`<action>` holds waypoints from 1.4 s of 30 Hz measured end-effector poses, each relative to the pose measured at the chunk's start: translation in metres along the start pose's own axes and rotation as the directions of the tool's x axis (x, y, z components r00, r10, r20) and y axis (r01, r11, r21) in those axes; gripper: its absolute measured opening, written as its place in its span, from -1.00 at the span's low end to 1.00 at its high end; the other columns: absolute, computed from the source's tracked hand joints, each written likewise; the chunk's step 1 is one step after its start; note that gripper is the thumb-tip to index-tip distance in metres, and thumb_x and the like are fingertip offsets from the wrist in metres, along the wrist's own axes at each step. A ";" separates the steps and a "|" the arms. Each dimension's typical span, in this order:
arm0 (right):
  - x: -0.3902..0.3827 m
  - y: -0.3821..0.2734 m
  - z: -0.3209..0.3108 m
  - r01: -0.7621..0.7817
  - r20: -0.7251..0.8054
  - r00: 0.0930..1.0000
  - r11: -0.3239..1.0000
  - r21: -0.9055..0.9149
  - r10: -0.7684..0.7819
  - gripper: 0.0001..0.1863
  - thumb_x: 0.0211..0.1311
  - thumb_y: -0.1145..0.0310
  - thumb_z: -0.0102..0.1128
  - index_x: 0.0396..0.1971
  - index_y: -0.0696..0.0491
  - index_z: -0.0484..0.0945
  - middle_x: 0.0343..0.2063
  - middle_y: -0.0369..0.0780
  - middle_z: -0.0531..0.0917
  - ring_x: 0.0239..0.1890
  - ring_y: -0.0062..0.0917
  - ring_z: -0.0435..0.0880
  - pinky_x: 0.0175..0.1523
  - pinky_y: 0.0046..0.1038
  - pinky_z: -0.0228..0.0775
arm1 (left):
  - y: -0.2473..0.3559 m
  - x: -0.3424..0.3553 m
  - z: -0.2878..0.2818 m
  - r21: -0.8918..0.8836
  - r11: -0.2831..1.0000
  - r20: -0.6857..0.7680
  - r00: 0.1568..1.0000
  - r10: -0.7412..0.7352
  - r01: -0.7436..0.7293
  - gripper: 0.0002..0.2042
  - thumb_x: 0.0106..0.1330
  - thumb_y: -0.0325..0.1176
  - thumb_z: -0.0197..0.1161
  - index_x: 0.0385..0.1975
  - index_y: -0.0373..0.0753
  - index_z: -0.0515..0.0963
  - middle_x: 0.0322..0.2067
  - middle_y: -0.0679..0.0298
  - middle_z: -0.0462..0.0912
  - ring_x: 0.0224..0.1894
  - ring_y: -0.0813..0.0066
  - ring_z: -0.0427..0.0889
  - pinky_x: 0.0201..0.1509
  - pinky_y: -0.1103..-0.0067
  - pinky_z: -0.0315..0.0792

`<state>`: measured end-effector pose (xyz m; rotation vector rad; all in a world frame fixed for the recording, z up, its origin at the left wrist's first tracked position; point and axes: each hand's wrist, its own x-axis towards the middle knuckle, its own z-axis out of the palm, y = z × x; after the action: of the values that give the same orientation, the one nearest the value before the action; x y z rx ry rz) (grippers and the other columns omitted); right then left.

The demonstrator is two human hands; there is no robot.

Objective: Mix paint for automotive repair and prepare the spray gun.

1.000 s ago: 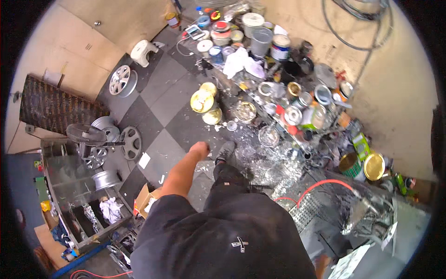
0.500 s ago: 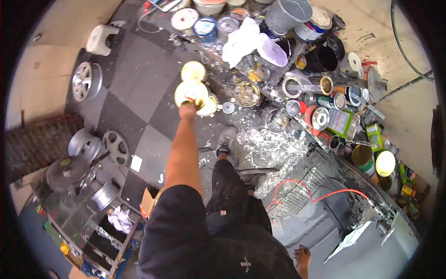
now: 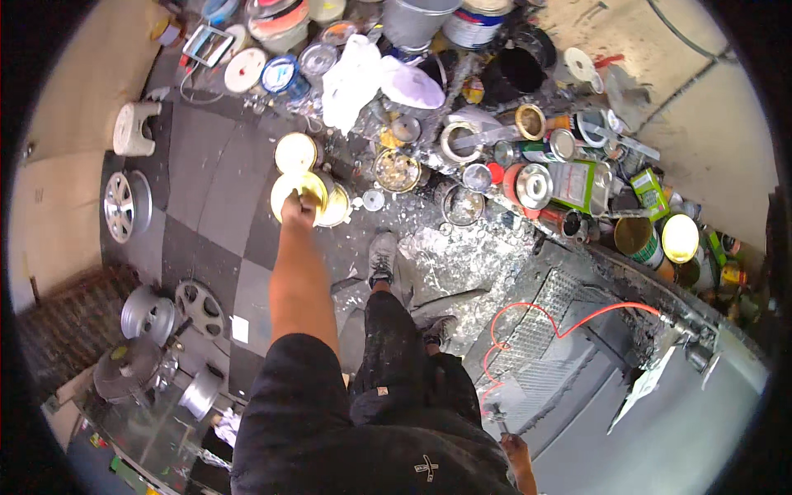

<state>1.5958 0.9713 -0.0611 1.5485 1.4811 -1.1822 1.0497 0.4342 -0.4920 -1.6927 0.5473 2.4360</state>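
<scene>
My left hand reaches down over a round gold-coloured can on the floor. Its fingers are curled together at the near side of the can's top; whatever they hold is hidden. Another gold-topped can stands just beyond, and a third can lies close on the right. Low in the picture, my right hand is closed round the handle of a small flat-bladed tool, which looks like a scraper. The blade blends into the grey panel behind it.
Paint cans, tins and buckets crowd the far and right sides, with a white cloth among them. A red hose loops over the grey panel at right. Wheel rims and a fan stand at left.
The view has shifted, so the cans along the back sit further left. My left hand has curled over the can's near side. The tool in my right hand has come into view.
</scene>
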 end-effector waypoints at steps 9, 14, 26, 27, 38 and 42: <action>0.044 0.061 0.000 0.115 -0.025 0.993 0.990 0.084 -0.113 -0.58 0.42 0.18 0.23 0.12 0.13 0.56 -0.22 -0.18 0.75 -0.27 -0.49 0.75 -0.25 -0.45 0.51 | -0.185 -0.103 -0.039 0.968 0.252 0.010 0.999 0.032 -0.018 -0.56 0.44 -0.01 0.25 0.18 -0.13 0.53 -0.28 0.42 0.56 -0.29 0.59 0.51 -0.31 0.62 0.44; 0.111 0.105 0.017 0.246 0.156 0.939 0.914 0.322 -0.307 -0.57 0.46 0.19 0.21 0.16 0.15 0.52 -0.13 -0.16 0.73 -0.22 -0.48 0.75 -0.19 -0.44 0.57 | -0.257 -0.136 -0.099 0.781 -0.381 0.384 0.861 -0.332 -0.495 -0.27 0.33 0.08 0.27 0.25 -0.49 0.42 0.06 -0.17 0.63 0.07 0.03 0.67 0.08 0.24 0.54; 0.197 0.261 -0.058 0.106 -0.158 0.987 0.726 0.679 0.004 -0.35 0.46 -0.13 0.11 0.19 0.19 0.51 0.01 -0.10 0.68 0.00 -0.38 0.67 0.02 -0.23 0.56 | -0.628 -0.551 -0.102 0.559 -0.496 -0.128 0.522 -0.844 -0.665 -0.39 0.43 0.06 0.27 0.20 -0.35 0.40 -0.21 0.25 0.58 -0.50 0.64 0.43 -0.57 0.59 0.27; 0.192 0.259 -0.071 0.113 -0.164 0.987 0.711 0.694 0.003 -0.35 0.46 -0.13 0.11 0.19 0.19 0.51 0.01 -0.10 0.68 0.00 -0.38 0.67 0.02 -0.23 0.56 | -0.644 -0.583 -0.093 0.596 -0.475 -0.175 0.473 -0.863 -0.647 -0.34 0.43 0.09 0.26 0.26 -0.37 0.37 -0.20 0.24 0.58 -0.50 0.64 0.44 -0.56 0.60 0.28; 0.107 0.185 -0.232 0.471 -0.510 0.855 -0.274 0.839 -0.091 -0.40 0.48 -0.29 -0.03 0.09 -0.04 0.52 -0.25 -0.31 0.68 -0.30 -0.54 0.61 0.01 -0.28 0.44 | -0.802 -0.790 0.021 0.220 0.241 -0.015 -0.250 -0.968 -0.945 -0.59 0.46 -0.04 0.29 -0.20 -0.36 0.48 -0.48 0.34 0.48 -0.47 0.56 0.44 -0.42 0.48 0.31; 0.054 0.121 -0.287 0.548 -0.574 0.819 -0.273 0.790 -0.017 -0.34 0.45 -0.30 0.01 0.10 0.04 0.48 -0.27 -0.25 0.64 -0.48 -0.53 0.56 -0.21 -0.36 0.50 | -0.811 -0.845 0.097 0.019 0.453 0.143 -0.446 -0.884 -0.891 -0.54 0.36 -0.02 0.38 -0.32 -0.36 0.43 -0.54 0.10 0.49 -0.47 0.31 0.51 -0.38 0.37 0.37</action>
<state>1.7562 1.2409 -0.0223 2.5187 0.8768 -3.1297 1.5186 1.3068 0.1403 1.7139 0.9902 1.0905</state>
